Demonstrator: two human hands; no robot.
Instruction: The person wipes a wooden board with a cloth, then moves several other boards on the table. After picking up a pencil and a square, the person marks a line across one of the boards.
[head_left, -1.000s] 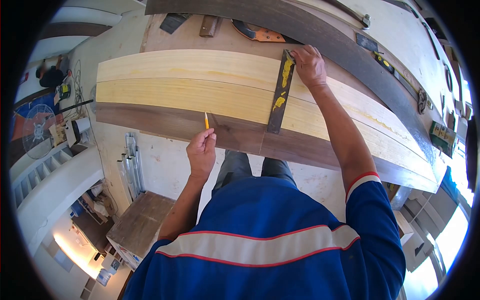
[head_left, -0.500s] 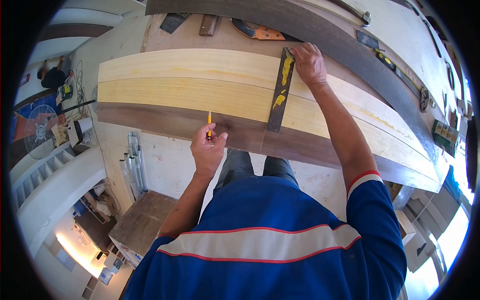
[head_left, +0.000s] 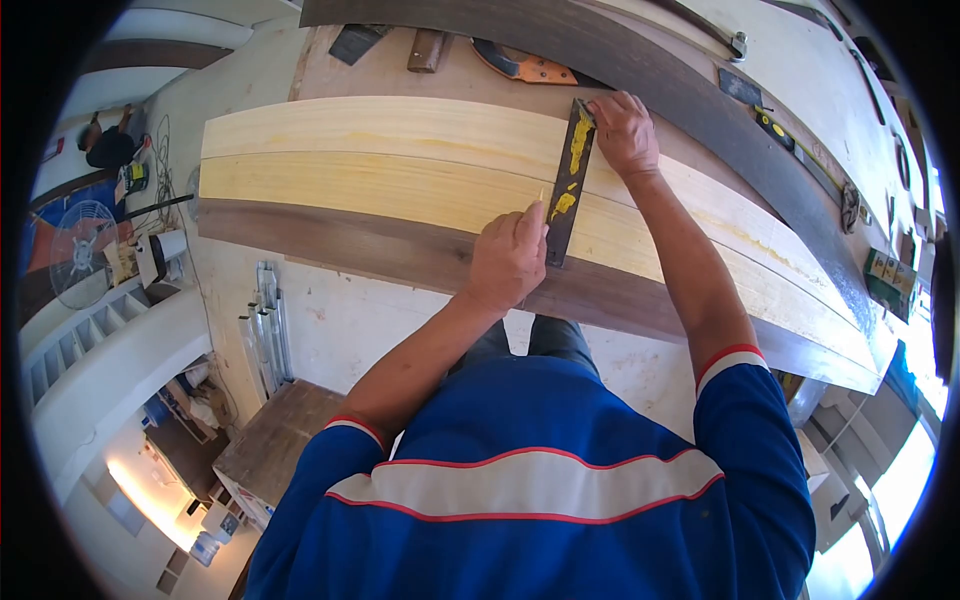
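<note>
A dark try square (head_left: 572, 170) with yellow paint patches lies across pale boards (head_left: 380, 150) and the dark brown board (head_left: 340, 228) along their near edge. My right hand (head_left: 626, 133) grips the square at its far end, fingers curled over it. My left hand (head_left: 512, 256) is closed around a pencil (head_left: 542, 196), right beside the square's left edge. Just the pencil's upper end shows above the fingers; the rest is hidden by the hand.
Beyond the boards lie an orange-handled saw (head_left: 540, 70), a wooden block (head_left: 428, 50) and a long dark strip (head_left: 640, 85). A yellow level (head_left: 775, 125) lies at the right. A fan (head_left: 85, 250) and another person (head_left: 108, 145) are at far left.
My left hand has moved right and forward with the pencil, from the dark board's near edge to beside the square. My right hand stays on the square.
</note>
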